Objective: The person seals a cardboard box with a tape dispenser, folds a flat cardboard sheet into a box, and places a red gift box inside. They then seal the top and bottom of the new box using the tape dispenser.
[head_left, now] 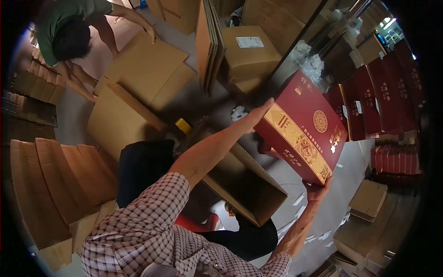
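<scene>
A red gift box (318, 120) with a gold patterned band is held up and tilted between my two hands. My left hand (260, 115) grips its left edge, and my right hand (318, 188) is closed around the lower right corner, with some fingers hidden underneath. Just below the gift box is an open cardboard carton (251, 184), its visible interior dark and bare. Part of another red item shows behind the held box, mostly hidden.
At the upper left a co-worker (69, 37) bends over a large cardboard sheet (143, 69). Red boxes (383, 97) stand in a row at the right. Folded cartons (60, 180) are stacked at the left. A yellow object (183, 126) lies near the carton.
</scene>
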Demonstrator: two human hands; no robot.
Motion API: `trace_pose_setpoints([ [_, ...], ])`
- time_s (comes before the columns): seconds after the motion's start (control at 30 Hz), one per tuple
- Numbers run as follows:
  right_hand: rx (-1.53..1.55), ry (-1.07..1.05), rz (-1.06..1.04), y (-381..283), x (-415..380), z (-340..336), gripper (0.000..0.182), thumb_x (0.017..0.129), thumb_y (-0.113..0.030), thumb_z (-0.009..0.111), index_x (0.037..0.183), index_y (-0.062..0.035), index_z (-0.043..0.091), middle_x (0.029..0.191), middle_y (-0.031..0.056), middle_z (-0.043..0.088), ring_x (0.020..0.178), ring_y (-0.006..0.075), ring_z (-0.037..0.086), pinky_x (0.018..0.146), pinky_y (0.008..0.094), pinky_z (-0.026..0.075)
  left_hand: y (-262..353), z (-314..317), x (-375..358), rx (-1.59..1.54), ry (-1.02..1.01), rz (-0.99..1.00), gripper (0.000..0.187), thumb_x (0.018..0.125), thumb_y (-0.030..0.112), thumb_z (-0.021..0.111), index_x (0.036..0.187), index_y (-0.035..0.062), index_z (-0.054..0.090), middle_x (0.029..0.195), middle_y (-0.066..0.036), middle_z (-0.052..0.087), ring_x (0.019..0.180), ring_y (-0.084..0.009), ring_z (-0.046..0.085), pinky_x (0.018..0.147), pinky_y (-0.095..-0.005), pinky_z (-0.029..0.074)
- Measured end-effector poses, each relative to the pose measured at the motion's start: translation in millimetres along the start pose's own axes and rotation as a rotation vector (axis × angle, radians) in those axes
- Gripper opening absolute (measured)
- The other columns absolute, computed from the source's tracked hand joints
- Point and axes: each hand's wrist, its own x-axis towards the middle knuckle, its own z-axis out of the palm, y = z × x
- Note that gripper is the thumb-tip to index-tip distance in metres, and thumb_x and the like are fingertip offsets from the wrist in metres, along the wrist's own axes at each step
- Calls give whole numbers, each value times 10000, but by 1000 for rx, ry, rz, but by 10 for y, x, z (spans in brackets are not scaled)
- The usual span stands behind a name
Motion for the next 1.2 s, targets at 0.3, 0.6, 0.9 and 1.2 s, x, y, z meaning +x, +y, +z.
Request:
trace_pose_setpoints([
  [0.3,83,-164,-400,-501,-1615,1245,907,957,-755,593,1604,-141,430,1613,149,469,1453,383,467,1130,674,416,83,-294,-1383,-90,-238,619,911,1085,630,500,1721,87,139,1710,-69,348,1541,-205,384,1235,-402,368],
  [0.6,-34,-181,-368,67,-2249,1512,852,976,-698,600,1582,-117,454,1572,155,505,1423,379,500,1121,644,442,-144,-656,-2368,-395,-275,350,629,1149,503,439,1650,126,392,1574,-45,548,1374,-164,567,1178,-371,445],
  [0.9,-103,-133,-271,471,-2224,1522,797,994,-641,607,1559,-94,478,1531,161,541,1394,375,533,1112,615,467,142,-948,-2511,30,-61,390,557,1161,440,431,1585,85,501,1496,-66,608,1270,-170,618,1101,-356,520],
  [1.2,-139,-122,-237,525,-1994,1488,742,1013,-585,613,1537,-71,502,1490,168,578,1364,371,566,1103,586,493,-355,-1323,-2134,-159,84,338,471,1125,335,545,1546,125,530,1396,-61,668,1217,-179,669,1040,-357,564],
])
